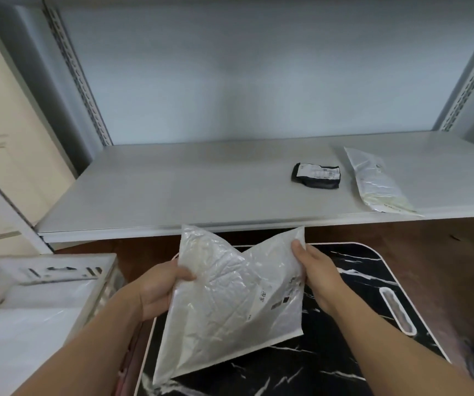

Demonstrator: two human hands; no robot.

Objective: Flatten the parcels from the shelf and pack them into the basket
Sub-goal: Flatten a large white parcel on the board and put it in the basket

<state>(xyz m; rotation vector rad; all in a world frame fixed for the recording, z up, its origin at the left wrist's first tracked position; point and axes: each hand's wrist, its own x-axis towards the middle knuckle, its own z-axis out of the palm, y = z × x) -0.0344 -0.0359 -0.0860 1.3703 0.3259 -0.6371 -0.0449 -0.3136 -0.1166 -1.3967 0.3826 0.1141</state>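
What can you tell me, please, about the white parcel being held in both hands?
The white parcel is a crinkled, glossy plastic mailer with small dark print near its right edge. Its top edge dips in the middle, leaving two raised corners. It is held tilted in the air over the black marbled table, below the shelf. The left hand grips its left edge, the right hand its right.

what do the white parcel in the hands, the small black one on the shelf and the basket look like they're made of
White parcel: thin plastic film, semi-glossy, probably a poly mailer; it crinkles and catches highlights.
Black parcel: dark plastic wrap, slightly shiny, with a white paper-like label on top.
Basket: rigid whitish plastic, apparently translucent; it has moulded slots in its wall.
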